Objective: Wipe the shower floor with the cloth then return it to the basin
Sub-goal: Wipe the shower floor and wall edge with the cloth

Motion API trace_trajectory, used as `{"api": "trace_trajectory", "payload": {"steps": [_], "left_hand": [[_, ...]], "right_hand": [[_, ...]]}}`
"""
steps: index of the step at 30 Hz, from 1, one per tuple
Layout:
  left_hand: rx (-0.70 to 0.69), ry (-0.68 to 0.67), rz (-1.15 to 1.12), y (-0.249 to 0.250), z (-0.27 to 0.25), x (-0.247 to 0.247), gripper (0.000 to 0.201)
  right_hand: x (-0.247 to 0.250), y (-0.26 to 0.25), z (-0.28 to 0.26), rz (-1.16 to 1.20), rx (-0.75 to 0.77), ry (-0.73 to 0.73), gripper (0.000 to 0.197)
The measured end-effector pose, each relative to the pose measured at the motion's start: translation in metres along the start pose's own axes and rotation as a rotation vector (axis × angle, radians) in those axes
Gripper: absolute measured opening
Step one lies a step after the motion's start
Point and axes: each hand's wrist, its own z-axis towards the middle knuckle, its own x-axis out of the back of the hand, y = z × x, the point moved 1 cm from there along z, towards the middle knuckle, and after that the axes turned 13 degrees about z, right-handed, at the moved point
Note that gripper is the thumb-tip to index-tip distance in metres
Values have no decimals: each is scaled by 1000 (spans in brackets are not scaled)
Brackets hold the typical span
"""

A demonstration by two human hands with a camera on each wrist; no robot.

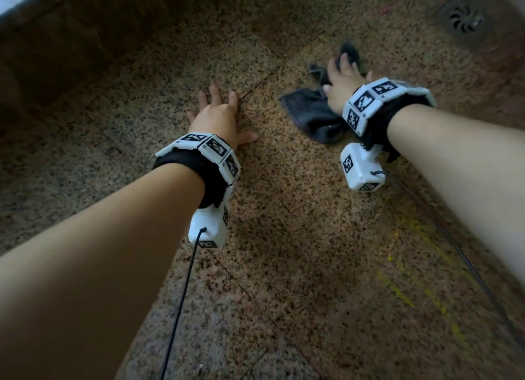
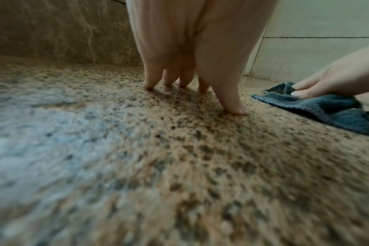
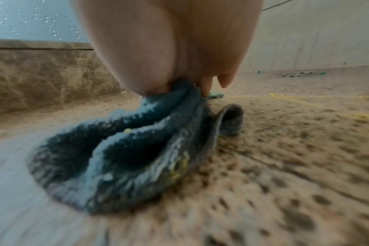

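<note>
My right hand [image 1: 342,79] gripped the bunched top of the dark blue cloth [image 1: 312,115] on the speckled shower floor [image 1: 284,237], my left hand [image 1: 217,116] pressed flat and empty beside it, and the cloth looked soft, floppy and probably wet-heavy.

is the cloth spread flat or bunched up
Bunched up. The cloth lies in thick folds on the floor, one end gathered under the right hand, a corner curling up beside it.
</note>
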Motion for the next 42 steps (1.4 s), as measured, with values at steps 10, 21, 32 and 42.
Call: {"api": "trace_trajectory", "payload": {"steps": [10,21,32,42], "left_hand": [[28,125,-41,2,-9,-15,83],[-67,128,-69,39,-17,-16,80],[-54,61,-2,46,-12,-10,84],[-62,37,-16,45,-11,-9,85]], "right_hand": [[-33,16,-82,-115,100,-111,58],[-49,38,-124,14,157,-78,67],[-46,33,-90,-13,137,5,60],[-12,42,-31,59,20,33,66]]}}
